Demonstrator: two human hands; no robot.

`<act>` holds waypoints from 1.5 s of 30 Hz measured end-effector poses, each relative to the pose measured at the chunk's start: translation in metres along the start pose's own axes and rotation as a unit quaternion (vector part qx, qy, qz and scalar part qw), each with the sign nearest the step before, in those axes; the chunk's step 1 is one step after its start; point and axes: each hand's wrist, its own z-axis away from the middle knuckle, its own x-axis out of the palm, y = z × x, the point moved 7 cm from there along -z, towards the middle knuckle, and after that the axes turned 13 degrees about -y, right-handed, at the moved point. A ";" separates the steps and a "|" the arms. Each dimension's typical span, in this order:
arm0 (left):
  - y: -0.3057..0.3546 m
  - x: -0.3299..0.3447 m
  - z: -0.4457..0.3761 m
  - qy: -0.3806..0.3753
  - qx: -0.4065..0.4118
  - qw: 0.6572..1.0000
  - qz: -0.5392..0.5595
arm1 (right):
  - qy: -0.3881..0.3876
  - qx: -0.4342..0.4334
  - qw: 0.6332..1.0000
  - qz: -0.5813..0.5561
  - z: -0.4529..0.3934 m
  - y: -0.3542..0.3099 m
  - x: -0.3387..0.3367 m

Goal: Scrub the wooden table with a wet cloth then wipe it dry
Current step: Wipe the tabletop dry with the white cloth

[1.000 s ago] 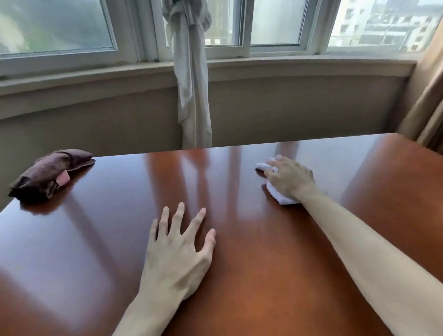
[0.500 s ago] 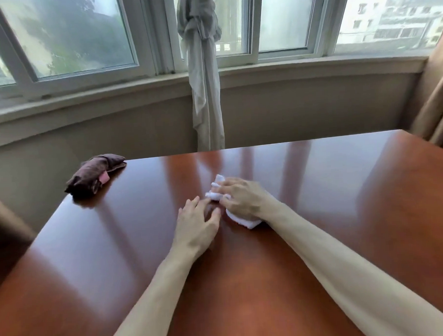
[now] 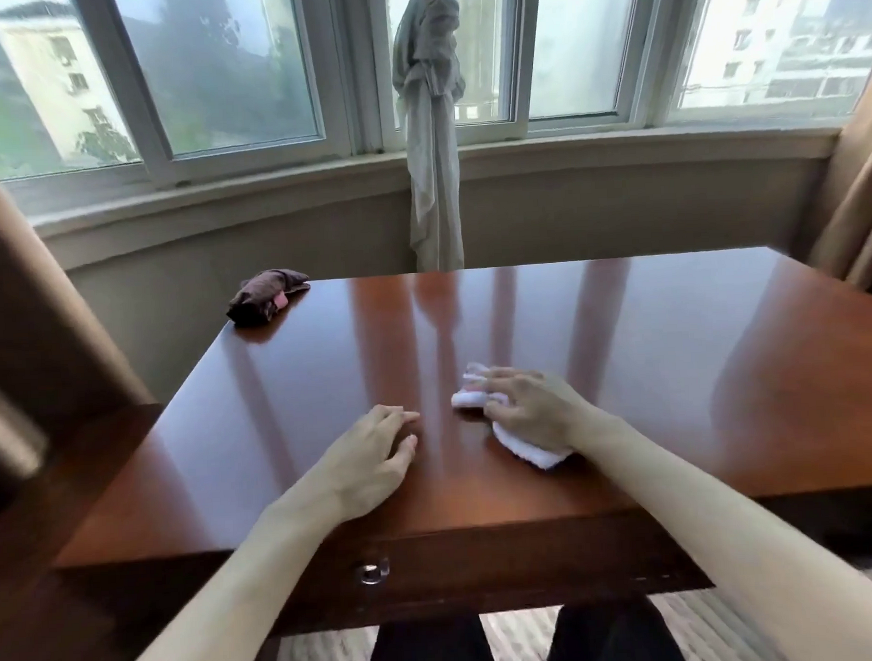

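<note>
Right grip [image 3: 530, 411] clenches a white cloth [image 3: 526, 448] mid-counter [image 3: 675, 370]; left grip [image 3: 374, 458] lies released, flat beside it; brown cloth [image 3: 265, 300] at far-left corner.

Our left hand [image 3: 374, 458] flat, palm down on surface [image 3: 675, 370], fingers straight and close together, thumb alongside, holding nothing. Our left forearm bare, reaching in from lower left. Our right hand [image 3: 532, 408] palm down just beside left, fingers bent over white cloth [image 3: 529, 448], pressing it down; fingertips blurred. Our right forearm bare, stretched in from lower right. Both wrists low, near level with hands.
</note>
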 end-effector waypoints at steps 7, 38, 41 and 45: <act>-0.014 -0.016 0.035 0.118 -0.031 0.991 0.058 | -0.014 -0.125 0.992 0.028 0.013 -0.099 0.034; 0.037 0.015 0.031 -0.031 -0.012 0.990 -0.139 | 0.002 -0.006 1.000 -0.013 0.051 -0.076 0.037; 0.016 0.005 0.013 -0.006 -0.042 0.977 -0.211 | 0.004 0.014 1.000 -0.004 0.020 -0.073 0.034; -0.024 -0.027 -0.032 0.013 -0.098 0.953 -0.286 | 0.017 0.030 0.999 -0.019 -0.065 -0.073 0.031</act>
